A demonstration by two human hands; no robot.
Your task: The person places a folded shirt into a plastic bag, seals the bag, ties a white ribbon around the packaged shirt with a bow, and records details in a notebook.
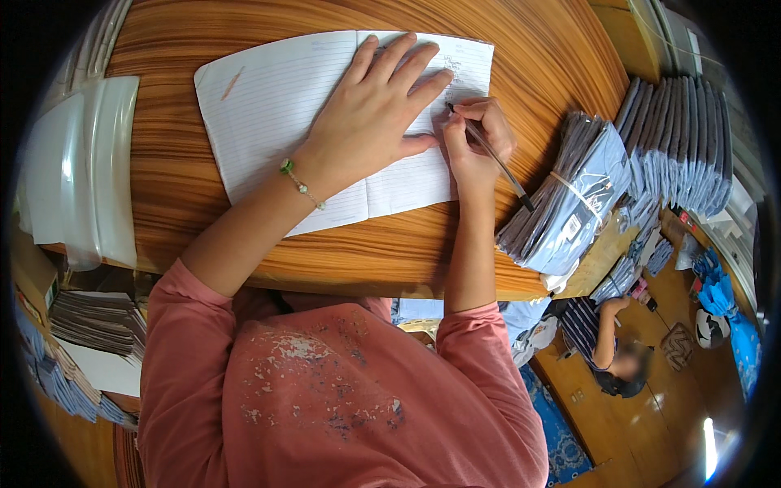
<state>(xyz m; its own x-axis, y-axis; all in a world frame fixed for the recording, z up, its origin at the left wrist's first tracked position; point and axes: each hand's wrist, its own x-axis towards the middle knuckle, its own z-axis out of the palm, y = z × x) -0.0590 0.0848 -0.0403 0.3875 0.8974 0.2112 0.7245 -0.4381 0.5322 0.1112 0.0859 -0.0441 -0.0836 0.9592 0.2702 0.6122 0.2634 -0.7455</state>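
Hands: left (pixel 376 114) flat on notebook (pixel 268 98), right (pixel 476 138) gripping pen (pixel 496 163)

left hand (pixel 376 114) flat on notebook (pixel 268 106), right hand (pixel 474 134) gripping pen (pixel 496 163).

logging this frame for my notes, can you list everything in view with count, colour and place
notebook: one, white lined pages, open on the table
pen: one, dark, in the right hand
table: one, brown wood grain
packet bundles: several, grey-blue, banded, stacked at right
plastic sheets: a stack, whitish, at left
second person: one, seated lower right
bracelet: one, green beads, left wrist
left hand: flat on the notebook
right hand: gripping the pen, tip at the page
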